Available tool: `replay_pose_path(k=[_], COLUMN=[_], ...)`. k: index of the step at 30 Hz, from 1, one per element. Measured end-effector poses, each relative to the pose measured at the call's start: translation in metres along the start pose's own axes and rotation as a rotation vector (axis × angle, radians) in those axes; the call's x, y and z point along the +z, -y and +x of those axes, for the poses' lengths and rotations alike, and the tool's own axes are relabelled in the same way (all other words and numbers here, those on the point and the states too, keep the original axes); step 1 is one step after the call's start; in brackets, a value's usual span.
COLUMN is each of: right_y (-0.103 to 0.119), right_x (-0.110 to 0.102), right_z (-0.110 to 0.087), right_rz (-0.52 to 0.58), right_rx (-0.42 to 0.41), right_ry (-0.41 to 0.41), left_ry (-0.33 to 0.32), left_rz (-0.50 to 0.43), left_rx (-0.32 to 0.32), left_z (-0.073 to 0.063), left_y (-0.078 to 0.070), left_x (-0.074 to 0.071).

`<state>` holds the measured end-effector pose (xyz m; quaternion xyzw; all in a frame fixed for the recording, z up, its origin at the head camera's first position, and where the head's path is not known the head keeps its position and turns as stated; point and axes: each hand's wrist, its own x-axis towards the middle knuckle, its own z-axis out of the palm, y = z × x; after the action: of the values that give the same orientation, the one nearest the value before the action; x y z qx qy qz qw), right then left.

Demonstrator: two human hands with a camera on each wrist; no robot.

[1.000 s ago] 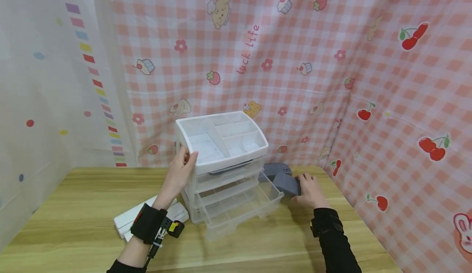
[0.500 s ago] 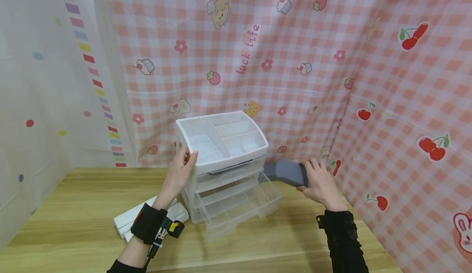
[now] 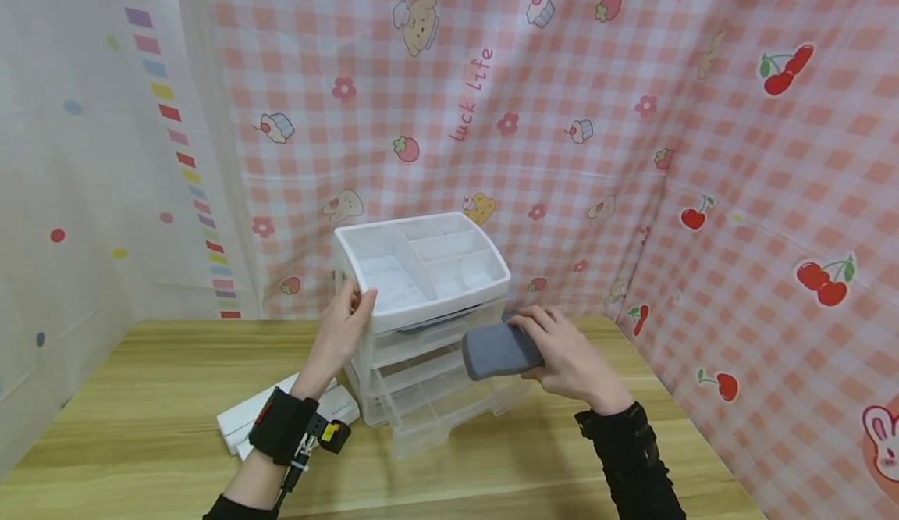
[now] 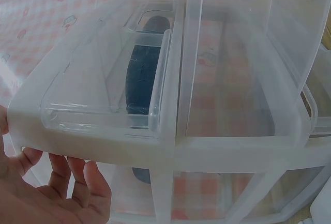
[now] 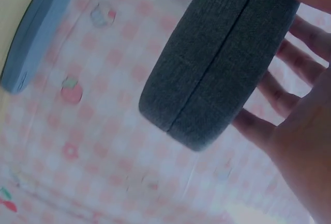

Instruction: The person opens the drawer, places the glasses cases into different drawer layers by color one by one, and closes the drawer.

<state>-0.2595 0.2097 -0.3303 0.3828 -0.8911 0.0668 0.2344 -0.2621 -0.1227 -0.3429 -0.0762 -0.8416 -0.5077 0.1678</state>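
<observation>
My right hand (image 3: 572,360) holds a grey fabric glasses case (image 3: 502,350) above the pulled-out bottom drawer (image 3: 421,432) of a white and clear plastic drawer organizer (image 3: 441,306). The right wrist view shows this glasses case (image 5: 212,63) close up, its seam line running lengthwise and its lid closed. With my left hand (image 3: 342,329) I grip the organizer's upper left edge. The left wrist view has the fingers of that hand (image 4: 57,188) curled under the white frame. A dark blue object (image 4: 142,76) shows through the clear wall of an upper compartment.
In the right wrist view, another blue-grey glasses case (image 5: 36,35) lies on the table. White cases (image 3: 253,411) lie on the wooden table (image 3: 175,364), left of the organizer and partly under my left forearm. Pink checked cloth (image 3: 562,192) hangs behind and to the right.
My right hand has lifted the grey glasses case from beside the organizer and carried it left, over the pulled-out drawer. My left hand has stayed on the organizer's edge.
</observation>
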Motion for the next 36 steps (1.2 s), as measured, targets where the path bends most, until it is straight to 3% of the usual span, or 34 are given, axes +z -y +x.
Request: replay_pose_path(k=[4, 13, 30, 36], right_y=[0.014, 0.034, 0.041, 0.043], right_x=[0.012, 0.038, 0.066, 0.073], right_z=[0.011, 0.031, 0.048, 0.048], right_rz=[0.006, -0.042, 0.019, 0.005], right_rx=[-0.094, -0.206, -0.118, -0.081], right_ry=[0.022, 0.141, 0.329, 0.287], left_ry=[0.006, 0.002, 0.009, 0.008], left_rz=[0.004, 0.015, 0.001, 0.001], left_rx=[-0.006, -0.012, 0.001, 0.001], left_z=[0.0, 0.0, -0.001, -0.001], left_y=[0.0, 0.001, 0.0, 0.001], left_x=[0.0, 0.0, 0.0, 0.0])
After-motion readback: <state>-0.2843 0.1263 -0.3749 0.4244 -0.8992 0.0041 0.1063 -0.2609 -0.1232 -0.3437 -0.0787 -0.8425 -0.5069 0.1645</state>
